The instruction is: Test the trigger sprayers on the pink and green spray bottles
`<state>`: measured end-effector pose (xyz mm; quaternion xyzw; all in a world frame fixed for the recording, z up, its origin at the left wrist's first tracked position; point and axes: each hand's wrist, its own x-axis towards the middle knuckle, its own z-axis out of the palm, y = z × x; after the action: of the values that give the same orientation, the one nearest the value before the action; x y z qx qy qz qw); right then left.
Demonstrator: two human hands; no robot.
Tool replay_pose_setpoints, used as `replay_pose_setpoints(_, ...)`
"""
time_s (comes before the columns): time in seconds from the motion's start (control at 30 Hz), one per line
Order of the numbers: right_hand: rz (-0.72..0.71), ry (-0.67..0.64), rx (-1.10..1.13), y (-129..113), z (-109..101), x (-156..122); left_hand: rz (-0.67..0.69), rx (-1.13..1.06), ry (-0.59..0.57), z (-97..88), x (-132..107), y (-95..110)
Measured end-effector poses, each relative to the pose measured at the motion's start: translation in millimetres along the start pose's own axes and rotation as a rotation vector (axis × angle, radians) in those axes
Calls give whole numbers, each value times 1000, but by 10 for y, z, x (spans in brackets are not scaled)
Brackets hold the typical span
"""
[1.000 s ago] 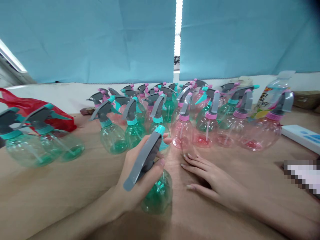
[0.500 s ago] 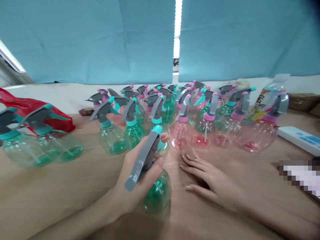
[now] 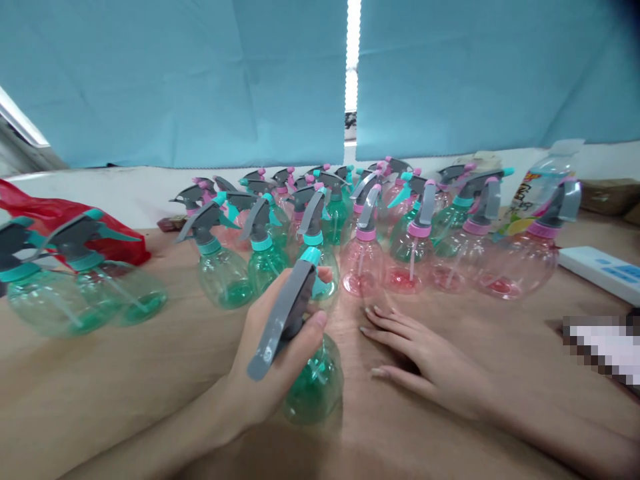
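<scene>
My left hand (image 3: 273,363) is wrapped round the neck of a green spray bottle (image 3: 314,383) that stands on the wooden table (image 3: 125,387); its grey trigger head (image 3: 281,313) with a teal nozzle points away from me. My right hand (image 3: 425,357) lies flat on the table just right of that bottle, fingers stretched out and holding nothing. Beyond both hands stands a crowd of several green spray bottles (image 3: 223,263) and pink spray bottles (image 3: 363,257).
Two more green spray bottles (image 3: 65,287) stand at the far left before a red plastic bag (image 3: 55,213). A clear drinks bottle (image 3: 543,183) and a white box (image 3: 605,270) are at the right. Blue curtains (image 3: 200,80) hang behind.
Almost nothing has moved; my left hand keeps its grip on the green bottle and my right hand stays flat. The view has shifted slightly.
</scene>
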<state>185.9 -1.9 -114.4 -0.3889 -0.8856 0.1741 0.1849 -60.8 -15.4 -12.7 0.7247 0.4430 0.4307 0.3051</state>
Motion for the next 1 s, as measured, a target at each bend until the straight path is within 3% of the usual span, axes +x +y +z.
replay_pose_setpoints(0.73,5,0,-26,1,9,-12,-11,45,-65,-65,41,77)
replay_pose_setpoints(1.0,16,-24,-44,-5,-5,-5,75,61,-88,-92,57,116)
